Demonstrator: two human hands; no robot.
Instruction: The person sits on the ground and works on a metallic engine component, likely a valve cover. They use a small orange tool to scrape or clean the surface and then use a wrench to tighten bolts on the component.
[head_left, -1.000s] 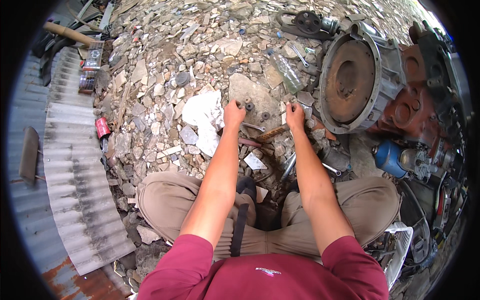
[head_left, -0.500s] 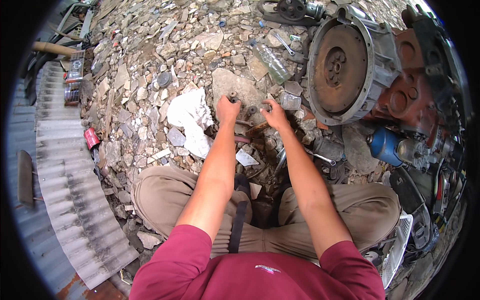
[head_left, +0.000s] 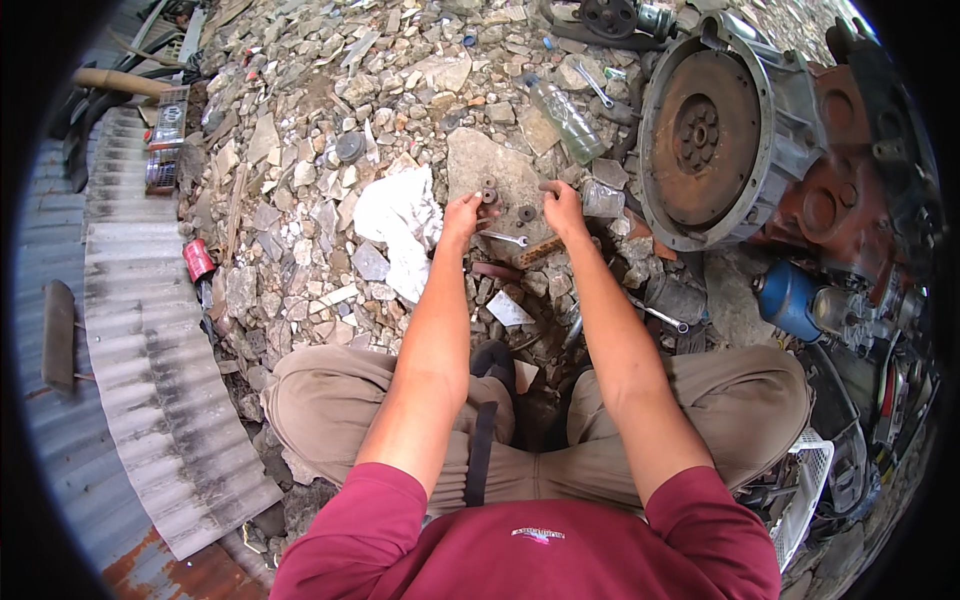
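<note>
My left hand is closed on a small dark metal part above a flat stone slab. My right hand is closed at the slab's right side, its fingertips on something small and dark that I cannot make out. Between the hands lies a dark ring-shaped piece. A wrench and a rusty bar lie just below them. A crumpled white cloth is left of my left hand; a clear plastic container is right of my right hand.
A large engine housing with rusty disc stands right, beside a blue cylinder and white crate. A plastic bottle lies on the rubble beyond my hands. Corrugated sheets and a red can are left.
Since half a second ago my right hand has shifted up and its fingers have drawn together. My left hand stays at the small metal part. The view has shifted slightly with my head.
</note>
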